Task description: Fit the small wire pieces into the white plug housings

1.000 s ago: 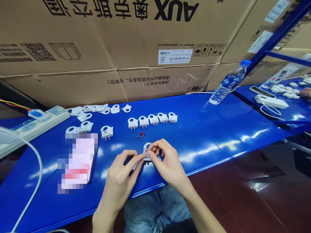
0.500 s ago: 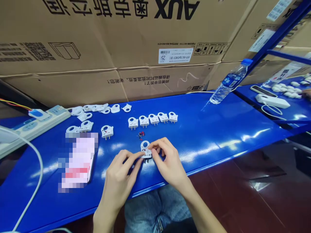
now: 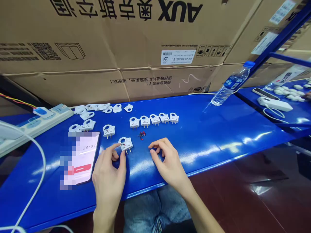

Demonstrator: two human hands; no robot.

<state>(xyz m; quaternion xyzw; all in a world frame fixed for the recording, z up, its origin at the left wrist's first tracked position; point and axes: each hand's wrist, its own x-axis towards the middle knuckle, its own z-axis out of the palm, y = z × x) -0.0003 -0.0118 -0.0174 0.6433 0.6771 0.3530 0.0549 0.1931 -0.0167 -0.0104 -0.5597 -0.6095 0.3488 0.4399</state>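
My left hand has its thumb and forefinger at the edges of a white two-pin plug, whose brass pins point toward me. My right hand rests on the blue bench with curled fingers, holding nothing, and is nearest to a small tangle of red-tipped wires. Farther back stands a row of several white plugs. Another pinned plug lies left of that row. A phone, partly blurred, lies beyond my left hand, showing 28:07.
Several white plug covers lie along the bench's back edge, by a power strip and white cable. Large cardboard cartons stand behind. A water bottle lies at right. On a second blue bench, a co-worker's hand is beside white parts.
The plug has moved left, away from my right hand, and only my left hand touches it now. My right hand has let go and lies apart, with nothing in it.
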